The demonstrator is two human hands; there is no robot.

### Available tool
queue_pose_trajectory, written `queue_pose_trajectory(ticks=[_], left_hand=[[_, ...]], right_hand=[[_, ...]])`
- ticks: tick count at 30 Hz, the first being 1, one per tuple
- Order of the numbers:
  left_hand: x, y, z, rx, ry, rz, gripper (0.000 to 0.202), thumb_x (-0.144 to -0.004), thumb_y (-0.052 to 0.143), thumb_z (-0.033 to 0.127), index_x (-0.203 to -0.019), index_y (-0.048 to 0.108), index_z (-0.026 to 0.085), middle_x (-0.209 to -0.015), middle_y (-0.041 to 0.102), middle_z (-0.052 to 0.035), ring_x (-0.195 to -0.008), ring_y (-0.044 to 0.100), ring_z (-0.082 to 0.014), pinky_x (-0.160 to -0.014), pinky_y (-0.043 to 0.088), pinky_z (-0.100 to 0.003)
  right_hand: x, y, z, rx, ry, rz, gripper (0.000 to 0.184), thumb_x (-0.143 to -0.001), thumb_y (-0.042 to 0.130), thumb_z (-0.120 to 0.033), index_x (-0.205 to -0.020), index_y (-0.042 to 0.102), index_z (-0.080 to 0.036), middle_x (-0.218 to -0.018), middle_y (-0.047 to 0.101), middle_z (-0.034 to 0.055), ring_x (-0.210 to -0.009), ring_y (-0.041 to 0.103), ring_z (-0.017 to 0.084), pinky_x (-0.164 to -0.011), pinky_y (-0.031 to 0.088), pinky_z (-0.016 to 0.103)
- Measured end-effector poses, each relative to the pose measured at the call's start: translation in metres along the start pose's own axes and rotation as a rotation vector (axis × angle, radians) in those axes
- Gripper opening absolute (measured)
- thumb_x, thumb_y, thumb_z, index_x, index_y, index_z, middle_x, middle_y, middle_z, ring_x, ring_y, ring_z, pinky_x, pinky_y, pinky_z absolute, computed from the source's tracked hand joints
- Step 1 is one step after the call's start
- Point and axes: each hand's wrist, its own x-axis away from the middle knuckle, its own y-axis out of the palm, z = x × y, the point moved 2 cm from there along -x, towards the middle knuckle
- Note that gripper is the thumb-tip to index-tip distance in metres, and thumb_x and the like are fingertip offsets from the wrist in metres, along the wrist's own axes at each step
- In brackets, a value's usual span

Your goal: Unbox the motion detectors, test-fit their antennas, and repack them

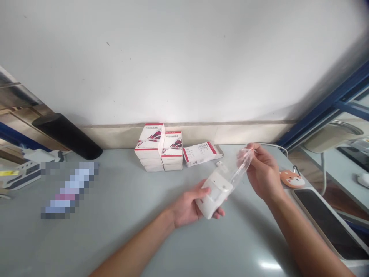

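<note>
My left hand (188, 206) is closed around a white motion detector (215, 192), thumb across its front and fingers beneath. A clear plastic bag (241, 167) stretches from the detector's upper right end to my right hand (263, 169), whose fingers pinch it. Whether the detector is still partly inside the bag I cannot tell. Behind the hands, a flat white and red box (200, 154) lies on the grey table (121, 231). A small white piece (221, 164) shows between that box and the detector.
Stacked detector boxes (150, 140) stand against the wall. At the left are a black cylinder (69, 136), a power strip (25, 173) and a blurred-out item (70, 188). Along the right edge lie a fox-faced pouch (291, 178) and a dark-screened device (328, 223).
</note>
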Motion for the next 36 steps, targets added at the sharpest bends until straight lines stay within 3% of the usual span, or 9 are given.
queue_pose_trajectory(ticks=[7, 12, 18, 24, 27, 29, 32, 34, 36], left_hand=[[0.000, 0.001, 0.000, -0.030, 0.042, 0.097, 0.043, -0.099, 0.065, 0.037, -0.137, 0.065, 0.017, -0.137, 0.068, -0.0192, -0.094, 0.078, -0.0280, -0.089, 0.054, -0.040], [-0.001, 0.002, 0.005, 0.123, 0.125, 0.133, 0.055, -0.105, 0.052, 0.048, -0.147, 0.056, 0.013, -0.143, 0.066, -0.0242, -0.123, 0.070, -0.0382, -0.108, 0.046, -0.050], [-0.002, 0.001, 0.007, 0.169, 0.168, 0.212, 0.050, -0.100, 0.053, 0.031, -0.147, 0.051, 0.014, -0.127, 0.073, -0.0246, -0.103, 0.076, -0.0349, -0.095, 0.047, -0.045], [0.000, 0.003, 0.004, 0.093, 0.191, 0.286, 0.049, -0.098, 0.050, 0.027, -0.146, 0.049, 0.017, -0.117, 0.076, -0.0206, -0.091, 0.076, -0.0340, -0.086, 0.047, -0.044], [0.002, 0.002, 0.003, 0.080, 0.217, 0.294, 0.053, -0.098, 0.049, 0.026, -0.150, 0.046, 0.014, -0.120, 0.075, -0.0229, -0.090, 0.075, -0.0339, -0.087, 0.047, -0.044], [0.003, 0.001, 0.004, 0.083, 0.252, 0.290, 0.055, -0.099, 0.047, 0.027, -0.151, 0.047, 0.013, -0.122, 0.075, -0.0243, -0.091, 0.075, -0.0336, -0.088, 0.047, -0.045], [0.003, 0.001, 0.005, 0.072, 0.283, 0.286, 0.055, -0.099, 0.046, 0.027, -0.152, 0.048, 0.013, -0.120, 0.075, -0.0228, -0.090, 0.074, -0.0333, -0.088, 0.047, -0.045], [0.002, 0.002, 0.006, 0.043, 0.278, 0.272, 0.055, -0.099, 0.045, 0.027, -0.151, 0.050, 0.012, -0.118, 0.076, -0.0217, -0.091, 0.074, -0.0341, -0.088, 0.047, -0.045], [0.000, 0.006, 0.010, 0.003, 0.263, 0.252, 0.053, -0.101, 0.044, 0.029, -0.150, 0.052, 0.010, -0.119, 0.075, -0.0225, -0.093, 0.073, -0.0337, -0.089, 0.047, -0.045]], right_hand=[[-0.039, -0.064, 0.021, 0.050, -0.085, 0.502, 0.034, -0.079, 0.083, -0.048, -0.094, 0.063, -0.025, -0.096, 0.068, 0.0004, -0.081, 0.063, 0.012, -0.062, 0.051, 0.021], [-0.054, -0.096, 0.053, 0.139, 0.118, 0.521, 0.030, -0.074, 0.083, -0.040, -0.079, 0.060, -0.022, -0.081, 0.065, 0.0013, -0.072, 0.065, 0.015, -0.066, 0.060, 0.029], [-0.057, -0.106, 0.067, 0.437, 0.211, 0.544, 0.037, -0.070, 0.074, -0.025, -0.106, 0.072, -0.018, -0.100, 0.071, 0.0105, -0.081, 0.070, 0.024, -0.075, 0.063, 0.042], [-0.045, -0.082, 0.035, 0.736, -0.082, 0.630, 0.065, -0.077, 0.064, -0.020, -0.142, 0.062, -0.019, -0.147, 0.047, 0.0167, -0.122, 0.059, 0.028, -0.106, 0.050, 0.043], [-0.029, -0.047, 0.016, 0.771, -0.260, 0.458, 0.038, -0.090, 0.059, -0.030, -0.124, 0.071, -0.020, -0.125, 0.061, 0.0125, -0.100, 0.062, 0.023, -0.091, 0.053, 0.037], [-0.016, -0.020, 0.012, 0.684, -0.105, 0.150, 0.032, -0.099, 0.054, -0.044, -0.112, 0.074, -0.023, -0.097, 0.066, 0.0055, -0.079, 0.059, 0.019, -0.076, 0.050, 0.034], [0.005, 0.014, 0.015, 0.565, 0.282, -0.297, 0.047, -0.101, 0.050, -0.063, -0.103, 0.075, -0.024, -0.072, 0.055, -0.0011, -0.063, 0.046, 0.016, -0.063, 0.040, 0.030], [0.016, 0.028, 0.017, 0.466, 0.388, -0.395, 0.049, -0.099, 0.053, -0.066, -0.091, 0.075, -0.023, -0.068, 0.048, -0.0027, -0.063, 0.040, 0.014, -0.060, 0.033, 0.029], [0.021, 0.034, 0.019, 0.386, 0.405, -0.352, 0.045, -0.097, 0.060, -0.063, -0.084, 0.075, -0.022, -0.068, 0.045, -0.0029, -0.065, 0.036, 0.014, -0.060, 0.031, 0.029]])
